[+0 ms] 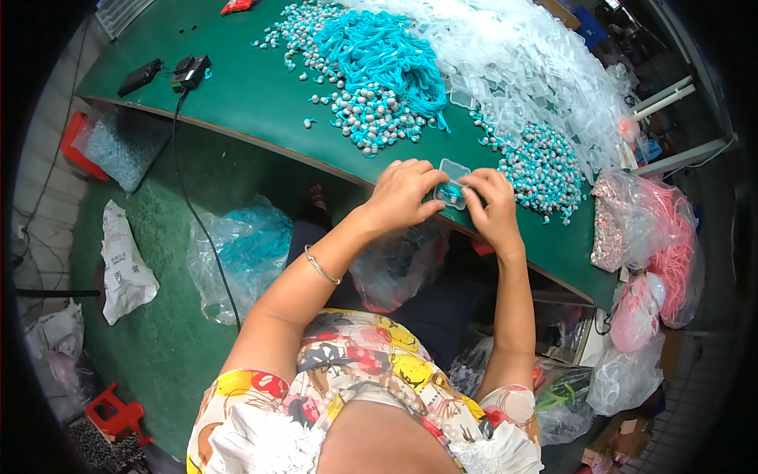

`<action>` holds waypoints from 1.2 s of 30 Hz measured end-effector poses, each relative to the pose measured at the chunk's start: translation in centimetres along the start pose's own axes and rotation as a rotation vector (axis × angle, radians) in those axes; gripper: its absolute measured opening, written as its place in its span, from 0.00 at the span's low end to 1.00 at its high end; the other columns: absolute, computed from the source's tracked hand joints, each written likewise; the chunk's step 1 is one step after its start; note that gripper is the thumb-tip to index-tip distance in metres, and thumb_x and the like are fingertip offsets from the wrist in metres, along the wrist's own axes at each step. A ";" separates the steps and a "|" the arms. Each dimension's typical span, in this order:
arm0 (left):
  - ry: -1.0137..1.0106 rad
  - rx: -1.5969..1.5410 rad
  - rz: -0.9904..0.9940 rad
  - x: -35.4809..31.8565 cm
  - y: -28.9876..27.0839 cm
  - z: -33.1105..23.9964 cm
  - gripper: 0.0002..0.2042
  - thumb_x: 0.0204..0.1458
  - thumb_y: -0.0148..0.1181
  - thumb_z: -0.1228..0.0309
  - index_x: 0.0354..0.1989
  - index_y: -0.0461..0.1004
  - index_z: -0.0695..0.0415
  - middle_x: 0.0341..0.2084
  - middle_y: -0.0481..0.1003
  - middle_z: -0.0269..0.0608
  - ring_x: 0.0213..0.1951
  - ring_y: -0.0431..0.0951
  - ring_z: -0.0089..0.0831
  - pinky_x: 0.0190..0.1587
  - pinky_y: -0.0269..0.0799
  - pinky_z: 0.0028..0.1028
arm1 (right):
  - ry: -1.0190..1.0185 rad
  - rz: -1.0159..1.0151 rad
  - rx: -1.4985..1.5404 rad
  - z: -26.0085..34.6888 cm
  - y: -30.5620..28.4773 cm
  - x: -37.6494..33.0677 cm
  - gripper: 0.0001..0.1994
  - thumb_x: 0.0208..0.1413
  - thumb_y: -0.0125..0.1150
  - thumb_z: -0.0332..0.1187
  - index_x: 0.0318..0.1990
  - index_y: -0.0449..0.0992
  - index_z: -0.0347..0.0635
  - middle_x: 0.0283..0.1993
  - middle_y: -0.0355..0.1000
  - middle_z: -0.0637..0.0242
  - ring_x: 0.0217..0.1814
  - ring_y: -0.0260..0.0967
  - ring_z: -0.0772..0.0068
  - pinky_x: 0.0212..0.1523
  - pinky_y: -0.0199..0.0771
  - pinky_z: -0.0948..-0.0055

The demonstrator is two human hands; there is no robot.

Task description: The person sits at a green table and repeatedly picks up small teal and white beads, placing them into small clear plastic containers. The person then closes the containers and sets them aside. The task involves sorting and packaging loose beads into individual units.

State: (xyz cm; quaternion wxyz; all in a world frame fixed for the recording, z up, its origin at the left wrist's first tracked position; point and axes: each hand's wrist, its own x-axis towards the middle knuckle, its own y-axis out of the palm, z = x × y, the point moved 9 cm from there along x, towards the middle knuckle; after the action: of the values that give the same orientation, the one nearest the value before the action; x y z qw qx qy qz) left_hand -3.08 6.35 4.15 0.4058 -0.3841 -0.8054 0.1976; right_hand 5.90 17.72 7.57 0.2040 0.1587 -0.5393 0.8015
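Both hands meet at the near edge of a green table (260, 103). My left hand (401, 193) and my right hand (493, 207) together hold a small clear plastic case (452, 183) with a bit of turquoise cord inside it. The left thumb and fingers pinch its left side, the right fingers press on its right side. Just beyond lies a heap of turquoise cords with silver-grey beads (379, 71). A second patch of the same beaded cords (541, 166) lies right of the hands. A big pile of empty clear cases (537, 63) covers the far right of the table.
A black charger and cable (189, 73) and a black device (140, 77) lie at the table's left end. Bags of pink cords (671, 245) stand at the right. Under the table are clear bags of turquoise items (245, 253), a white sack (122, 265), and red stools (114, 411).
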 end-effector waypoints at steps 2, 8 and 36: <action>-0.016 0.017 0.003 -0.1 0.0 0.1 0.21 0.42 0.73 0.64 0.46 0.77 0.50 0.33 0.75 0.35 0.41 0.76 0.37 0.45 0.67 0.38 | 0.076 0.009 0.038 -1.7 0.7 0.5 0.10 0.54 0.64 0.33 0.43 0.79 0.45 0.43 0.73 0.64 0.47 0.69 0.59 0.48 0.64 0.59; 0.001 -0.011 0.018 -0.1 0.1 0.0 0.24 0.42 0.73 0.64 0.49 0.74 0.51 0.33 0.75 0.35 0.41 0.76 0.38 0.44 0.67 0.38 | 0.179 0.027 0.165 -3.0 1.2 1.0 0.15 0.50 0.67 0.26 0.46 0.76 0.39 0.41 0.70 0.59 0.38 0.70 0.60 0.40 0.71 0.65; -0.032 -0.213 -0.172 -0.7 -1.1 -0.6 0.10 0.57 0.60 0.64 0.31 0.75 0.57 0.25 0.73 0.44 0.29 0.75 0.45 0.34 0.67 0.40 | 0.016 0.054 0.521 -2.0 1.0 3.2 0.13 0.66 0.48 0.33 0.35 0.78 0.36 0.33 0.71 0.59 0.35 0.70 0.62 0.37 0.69 0.69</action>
State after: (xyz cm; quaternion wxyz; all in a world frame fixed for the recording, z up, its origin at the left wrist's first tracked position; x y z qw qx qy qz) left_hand -2.81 5.13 4.87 0.3654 -0.3513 -0.8582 0.0814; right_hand 2.50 19.72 7.55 0.1391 0.1848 -0.3173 0.9197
